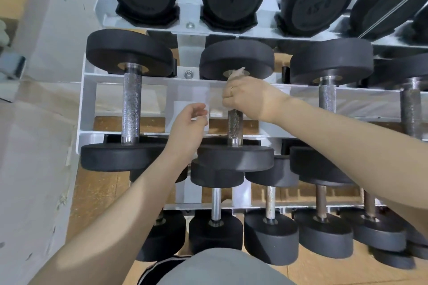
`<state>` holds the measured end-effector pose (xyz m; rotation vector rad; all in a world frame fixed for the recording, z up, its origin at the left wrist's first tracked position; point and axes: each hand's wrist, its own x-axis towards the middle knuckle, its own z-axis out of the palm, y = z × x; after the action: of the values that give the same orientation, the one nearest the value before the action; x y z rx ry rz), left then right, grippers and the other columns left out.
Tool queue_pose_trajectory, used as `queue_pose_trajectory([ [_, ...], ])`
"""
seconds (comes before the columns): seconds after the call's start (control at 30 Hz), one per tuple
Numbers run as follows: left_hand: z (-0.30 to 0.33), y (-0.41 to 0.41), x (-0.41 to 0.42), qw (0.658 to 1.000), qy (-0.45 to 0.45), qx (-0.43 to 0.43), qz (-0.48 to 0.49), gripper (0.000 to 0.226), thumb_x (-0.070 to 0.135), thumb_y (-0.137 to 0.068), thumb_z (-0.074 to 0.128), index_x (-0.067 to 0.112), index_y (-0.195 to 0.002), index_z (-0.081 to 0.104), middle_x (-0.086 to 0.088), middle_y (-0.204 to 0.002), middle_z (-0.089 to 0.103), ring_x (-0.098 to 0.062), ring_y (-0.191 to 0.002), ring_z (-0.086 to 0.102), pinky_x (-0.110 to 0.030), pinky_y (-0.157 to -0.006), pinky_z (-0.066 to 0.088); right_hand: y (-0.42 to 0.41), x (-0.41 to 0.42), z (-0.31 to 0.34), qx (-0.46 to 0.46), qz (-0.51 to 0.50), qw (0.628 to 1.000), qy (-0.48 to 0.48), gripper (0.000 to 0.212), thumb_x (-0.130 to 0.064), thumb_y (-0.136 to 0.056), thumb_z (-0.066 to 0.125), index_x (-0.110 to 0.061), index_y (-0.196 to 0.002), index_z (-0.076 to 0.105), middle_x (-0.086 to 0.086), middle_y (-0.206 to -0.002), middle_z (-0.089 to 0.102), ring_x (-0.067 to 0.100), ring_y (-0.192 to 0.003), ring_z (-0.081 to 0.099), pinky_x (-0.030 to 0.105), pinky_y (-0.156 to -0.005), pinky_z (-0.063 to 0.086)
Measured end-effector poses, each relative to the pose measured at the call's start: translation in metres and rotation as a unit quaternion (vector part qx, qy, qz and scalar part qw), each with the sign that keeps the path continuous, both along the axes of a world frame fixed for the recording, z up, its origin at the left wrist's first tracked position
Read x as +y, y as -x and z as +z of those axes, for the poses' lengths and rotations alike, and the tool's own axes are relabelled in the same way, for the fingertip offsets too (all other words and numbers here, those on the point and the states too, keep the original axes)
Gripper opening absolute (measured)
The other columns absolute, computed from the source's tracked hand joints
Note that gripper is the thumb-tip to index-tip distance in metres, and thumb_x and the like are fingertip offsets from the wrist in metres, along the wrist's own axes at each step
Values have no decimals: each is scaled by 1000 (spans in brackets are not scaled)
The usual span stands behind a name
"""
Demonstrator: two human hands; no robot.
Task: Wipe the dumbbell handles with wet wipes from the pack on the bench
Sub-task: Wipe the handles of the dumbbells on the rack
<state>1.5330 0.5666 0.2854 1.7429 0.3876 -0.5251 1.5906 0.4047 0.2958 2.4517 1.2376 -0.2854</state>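
on the middle tier of the dumbbell rack [88, 109], the right hand [249, 99] grips a wet wipe [236, 73] around the second dumbbell handle [235, 126]; wiping is in hand. left hand [190, 122] hangs beside it, loosely curled, holding nothing. handle axis runs front to back; next, judged: stroke toward the near end

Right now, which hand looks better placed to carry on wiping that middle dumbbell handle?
The right hand: it grips the wet wipe wrapped round the top of the middle dumbbell handle. The left hand hangs beside the bar, loosely curled, holding nothing.
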Motion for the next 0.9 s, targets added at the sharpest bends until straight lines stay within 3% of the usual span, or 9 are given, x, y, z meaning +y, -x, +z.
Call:
queue_pose_trajectory([
  [0.1, 3, 2, 6, 1000, 0, 2, -2, 27, 9, -96, 42, 23, -117, 52, 6, -116, 58, -17, -113, 55, -40, -105, 41, 3, 12, 11, 63, 7, 997, -37, 20, 6, -60, 64, -12, -68, 69, 5, -62, 66, 28, -67, 62, 32, -81, 35],
  [0.27, 2, 4, 13, 1000, 11, -2, -8, 22, 12, -96, 42, 25, -111, 53, 3, -120, 59, -16, -109, 57, -38, -99, 45, 26, 27, 23, 273, -111, 955, -9, 39, 0, -87, 43, -16, -119, 61, 3, -110, 65, 22, -109, 52, 20, -78, 27],
  [0.37, 5, 6, 15, 1000, 12, -6, 5, 23, 13, -97, 41, 23, -114, 53, 4, -120, 58, -14, -105, 58, -39, -101, 44, 31, 28, 25, 361, -167, 917, -33, 46, 3, -89, 38, -17, -126, 56, 2, -121, 60, 17, -112, 50, 15, -82, 31],
  [0.43, 9, 7, 15, 1000, 8, -18, 12, 22, 13, -97, 40, 23, -113, 52, 4, -117, 58, -13, -103, 58, -40, -102, 43, 35, 19, 29, 456, -260, 834, -172, 45, 10, -87, 37, -14, -117, 61, 3, -115, 64, 22, -102, 57, 28, -92, 44],
  [0.47, 13, 7, 13, 1000, 3, -30, 6, 22, 13, -98, 40, 24, -113, 52, 5, -116, 58, -13, -104, 57, -40, -103, 43, 37, 13, 34, 476, -319, 770, -279, 46, 14, -86, 35, -14, -110, 63, 1, -107, 67, 25, -93, 60, 32, -85, 50],
  [0.57, 31, 10, -2, 995, -3, -89, -50, 22, 18, -99, 36, 27, -110, 53, 5, -117, 59, -14, -111, 55, -39, -103, 42, 49, -10, 53, 415, -472, 584, -514, 39, 11, -89, 34, -12, -101, 64, 4, -85, 69, 17, -86, 67, 23, -73, 53],
  [0.63, 46, 14, -21, 988, 19, -116, -103, 25, 29, -100, 33, 30, -108, 57, 3, -115, 62, -12, -109, 56, -35, -99, 46, 59, -28, 60, 385, -504, 503, -587, 27, 2, -94, 40, -9, -95, 64, 4, -71, 69, 13, -80, 69, 22, -72, 55],
  [0.77, 63, 25, -72, 974, 81, -134, -166, 33, 52, -89, 43, 31, -103, 64, 6, -106, 66, -10, -100, 61, -27, -87, 48, 76, -69, 68, 341, -512, 490, -618, 24, -1, -91, 45, -4, -76, 63, 4, -61, 58, 13, -57, 52, 21, -55, 44],
  [0.9, 65, 47, -132, 969, 35, -177, -167, 20, 25, -81, 69, 26, -95, 55, 8, -91, 62, -1, -77, 61, -15, -68, 50, 95, -124, 69, 354, -521, 475, -614, 25, 1, -81, 42, 23, -80, 53, 15, -45, 49, 28, -57, 45, 31, -59, 38],
])
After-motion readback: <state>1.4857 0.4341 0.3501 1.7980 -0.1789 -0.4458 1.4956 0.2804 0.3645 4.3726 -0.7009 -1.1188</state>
